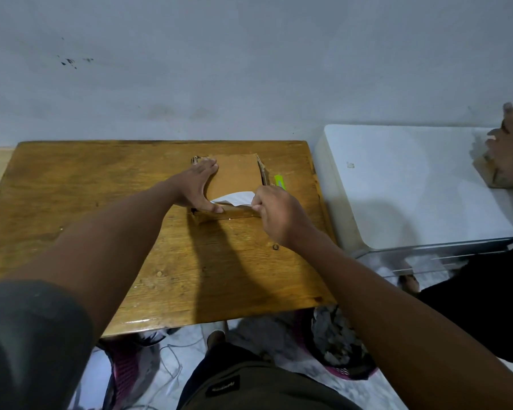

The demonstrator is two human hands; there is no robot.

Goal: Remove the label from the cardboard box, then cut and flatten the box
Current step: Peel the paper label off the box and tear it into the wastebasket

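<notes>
A brown cardboard box (237, 173) sits on the far middle of the wooden table (71, 187). My left hand (197, 187) lies flat on the box's left side, fingers spread, pressing it down. A white label (234, 199) is partly peeled up from the box's near edge. My right hand (274, 210) pinches the label's right end between thumb and fingers. A small cutter with a yellow-green handle (279, 181) lies on the table just right of the box, partly hidden behind my right hand.
A white cabinet top (403, 179) stands to the right of the table. Another person's hand (511, 143) holds a brown box at the far right edge. Shoes, cables and a basket of scraps (338, 344) lie on the floor below the table's near edge.
</notes>
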